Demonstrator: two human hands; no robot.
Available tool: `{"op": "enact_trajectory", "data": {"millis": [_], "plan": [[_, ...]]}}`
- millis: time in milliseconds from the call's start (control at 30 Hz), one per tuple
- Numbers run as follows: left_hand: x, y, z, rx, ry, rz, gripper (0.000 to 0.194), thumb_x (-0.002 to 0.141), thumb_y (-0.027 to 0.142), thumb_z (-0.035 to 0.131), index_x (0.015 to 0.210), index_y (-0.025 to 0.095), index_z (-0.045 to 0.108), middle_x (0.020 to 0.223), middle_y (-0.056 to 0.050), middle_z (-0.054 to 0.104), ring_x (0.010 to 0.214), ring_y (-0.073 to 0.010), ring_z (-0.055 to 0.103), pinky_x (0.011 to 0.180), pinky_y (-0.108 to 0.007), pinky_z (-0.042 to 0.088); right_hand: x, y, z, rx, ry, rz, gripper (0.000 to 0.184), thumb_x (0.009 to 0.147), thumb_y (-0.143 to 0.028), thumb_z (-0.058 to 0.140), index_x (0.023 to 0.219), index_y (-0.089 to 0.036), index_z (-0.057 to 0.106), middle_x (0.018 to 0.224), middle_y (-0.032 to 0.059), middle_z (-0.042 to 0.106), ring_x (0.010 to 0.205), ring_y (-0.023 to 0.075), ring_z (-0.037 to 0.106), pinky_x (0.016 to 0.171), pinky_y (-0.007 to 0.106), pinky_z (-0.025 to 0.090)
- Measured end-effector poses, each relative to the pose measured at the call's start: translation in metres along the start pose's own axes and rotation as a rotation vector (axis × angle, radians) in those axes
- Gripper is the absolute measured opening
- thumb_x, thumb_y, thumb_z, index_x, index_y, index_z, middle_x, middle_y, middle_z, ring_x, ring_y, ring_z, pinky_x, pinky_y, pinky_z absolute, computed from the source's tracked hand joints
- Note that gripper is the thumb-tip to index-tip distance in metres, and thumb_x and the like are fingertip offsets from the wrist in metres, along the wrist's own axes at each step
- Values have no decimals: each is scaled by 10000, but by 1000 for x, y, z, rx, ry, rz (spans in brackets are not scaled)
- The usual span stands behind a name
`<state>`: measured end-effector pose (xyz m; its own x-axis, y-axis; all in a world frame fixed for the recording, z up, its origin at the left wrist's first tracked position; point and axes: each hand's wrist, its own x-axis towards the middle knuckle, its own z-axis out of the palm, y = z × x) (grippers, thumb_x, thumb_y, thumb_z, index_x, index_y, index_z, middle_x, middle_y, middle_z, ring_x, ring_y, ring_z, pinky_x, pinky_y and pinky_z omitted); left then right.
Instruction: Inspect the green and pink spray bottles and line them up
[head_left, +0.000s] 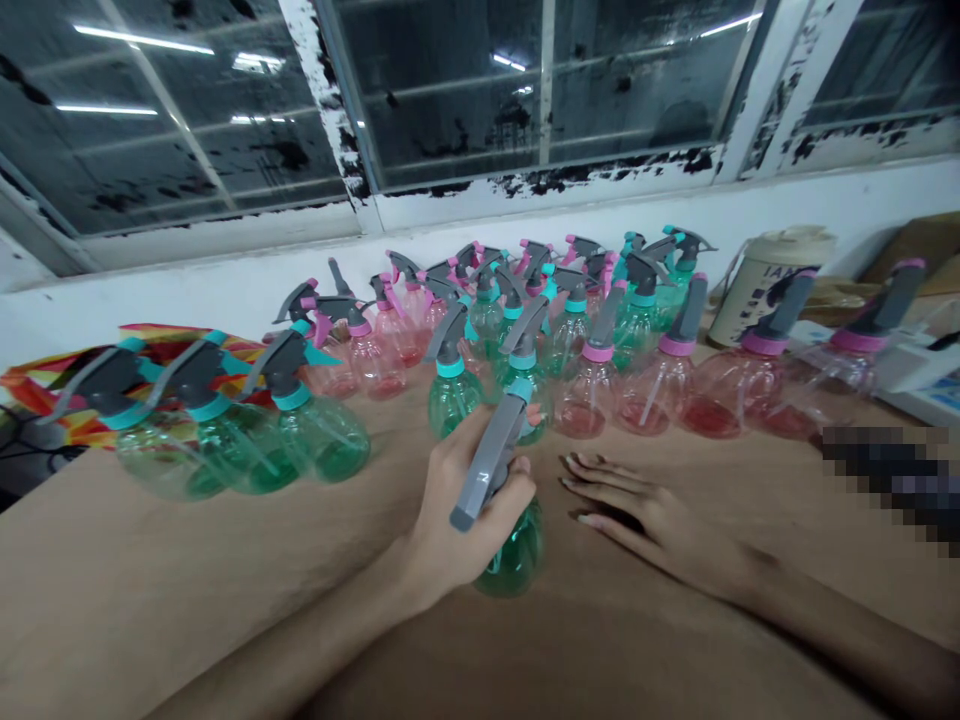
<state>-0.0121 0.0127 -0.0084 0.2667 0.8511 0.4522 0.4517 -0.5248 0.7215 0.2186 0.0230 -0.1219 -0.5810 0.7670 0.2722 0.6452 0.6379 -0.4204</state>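
My left hand (457, 510) is wrapped round the neck of a green spray bottle (516, 555) with a grey trigger and teal collar, which stands on the brown table (187, 590) in front of me. My right hand (637, 510) lies flat on the table just right of that bottle, fingers stretched out and holding nothing. Behind them stand several green spray bottles (322, 435) and pink spray bottles (592, 395) in rows.
A cream jug (765, 280) stands at the back right near white boxes (915, 375). A colourful bag (60, 385) lies at the left behind the green bottles. A white wall and dark windows close off the back.
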Motion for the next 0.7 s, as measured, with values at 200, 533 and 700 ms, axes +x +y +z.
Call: {"op": "enact_trajectory", "data": {"millis": [200,533,700], "plan": [[1,-1,-4,5,-12,40,219,749,186,481,944,244,561,746,3,592,638,-166,573,648,-315,482,0,1,1,4,17,-4,428,924,-395,468,1339,-295,471,1433,-12,432,1327,198,375,1108,431,327],[1,-3,-8,-32,-33,26,132,773,206,479,874,232,560,708,6,581,603,-152,555,613,-297,460,0,-2,-1,-19,4,7,413,938,-409,432,1316,-260,504,1431,2,434,1329,193,373,1110,424,326],[2,-1,-5,-12,-6,-28,291,742,195,496,1011,231,600,651,25,550,588,-161,540,643,-313,475,1,-2,-1,-23,-3,-3,389,938,-406,433,1291,-275,532,1434,-6,431,1330,194,371,1111,425,322]]}}
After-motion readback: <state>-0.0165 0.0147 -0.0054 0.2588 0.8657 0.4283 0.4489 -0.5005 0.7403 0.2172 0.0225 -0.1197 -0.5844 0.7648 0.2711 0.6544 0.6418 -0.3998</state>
